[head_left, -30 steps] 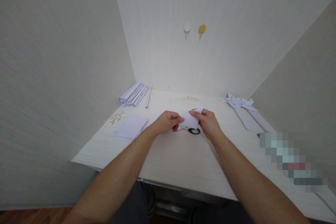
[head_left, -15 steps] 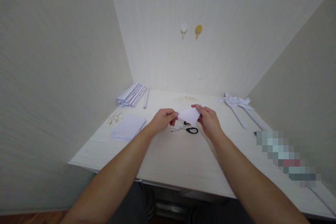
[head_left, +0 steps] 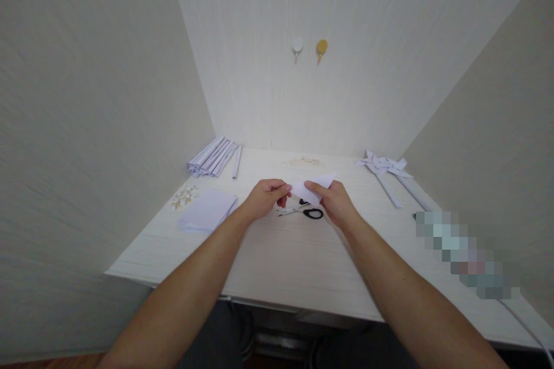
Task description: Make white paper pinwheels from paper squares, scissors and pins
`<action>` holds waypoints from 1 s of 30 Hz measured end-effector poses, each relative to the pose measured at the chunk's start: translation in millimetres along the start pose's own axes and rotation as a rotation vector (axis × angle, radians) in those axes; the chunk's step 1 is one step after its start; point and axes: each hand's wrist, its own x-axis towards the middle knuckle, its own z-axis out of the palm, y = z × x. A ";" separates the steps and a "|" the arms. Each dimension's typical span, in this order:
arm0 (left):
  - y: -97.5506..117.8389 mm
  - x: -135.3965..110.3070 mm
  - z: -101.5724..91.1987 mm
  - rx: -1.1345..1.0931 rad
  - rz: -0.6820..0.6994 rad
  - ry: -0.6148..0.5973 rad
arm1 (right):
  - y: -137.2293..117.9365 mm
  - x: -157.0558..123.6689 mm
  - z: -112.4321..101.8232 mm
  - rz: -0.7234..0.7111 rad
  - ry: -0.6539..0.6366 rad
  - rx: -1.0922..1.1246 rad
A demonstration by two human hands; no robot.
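Observation:
Both my hands hold a small folded white paper piece (head_left: 312, 188) just above the middle of the white table (head_left: 294, 253). My left hand (head_left: 265, 198) pinches its left corner with closed fingers. My right hand (head_left: 333, 202) grips its right side between thumb and fingers. Black-handled scissors (head_left: 308, 211) lie on the table directly under the paper, between my hands.
A stack of white paper sheets (head_left: 206, 210) lies at the left, with small pale bits (head_left: 184, 196) beside it. Rolled paper sticks (head_left: 214, 156) are piled at the back left. Paper pinwheels on sticks (head_left: 384, 168) lie at the back right. Two hooks (head_left: 309, 48) hang on the wall.
The paper piece has been turned and flattened between my hands, from hanging point-down to lying more level. My hands stayed close together over the scissors.

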 end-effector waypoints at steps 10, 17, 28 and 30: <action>0.4 0.8 1.2 0.001 0.019 0.100 | 4.6 2.5 1.4 -0.009 -0.050 -0.061; -0.5 3.9 -1.8 -0.069 0.018 0.287 | 4.0 4.9 -1.1 0.013 -0.081 -0.067; -2.7 4.5 3.9 -0.164 -0.043 0.238 | 3.9 0.0 4.0 0.023 -0.089 -0.176; -3.1 4.1 3.9 -0.185 -0.045 0.231 | 3.8 0.1 3.6 0.011 -0.088 -0.176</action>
